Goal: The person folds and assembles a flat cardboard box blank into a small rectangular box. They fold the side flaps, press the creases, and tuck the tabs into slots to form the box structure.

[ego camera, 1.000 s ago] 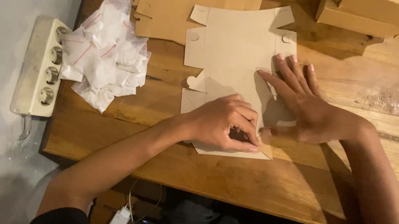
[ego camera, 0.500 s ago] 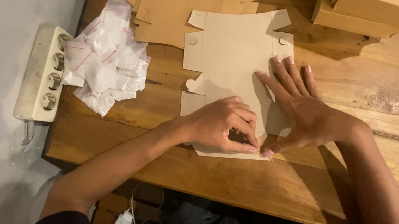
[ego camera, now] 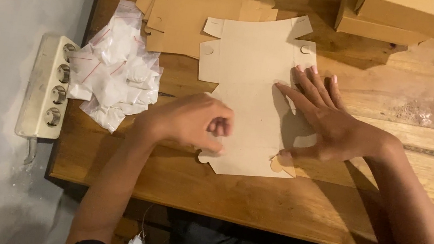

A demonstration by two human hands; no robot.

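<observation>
Near the middle of the wooden table [ego camera: 424,113], your right hand [ego camera: 326,121] lies flat and spread wide on the unfolded cardboard box blank [ego camera: 251,81], fingers fanned toward the far edge and thumb pressing close to the blank's near right corner. Your left hand [ego camera: 194,121] is curled into a loose fist on the blank's left edge, knuckles over the card; whether anything sits inside the fist cannot be told. The blank lies flat, its tabs sticking out at the corners. Just beyond it rests a stack of more brown flat blanks [ego camera: 189,3], partly under its far edge. Left of your left hand is a heap of small clear bags with white contents [ego camera: 115,72], and beside that a white power strip [ego camera: 47,88] along the table's left edge. Folded brown boxes [ego camera: 410,16] stand at the far right.
</observation>
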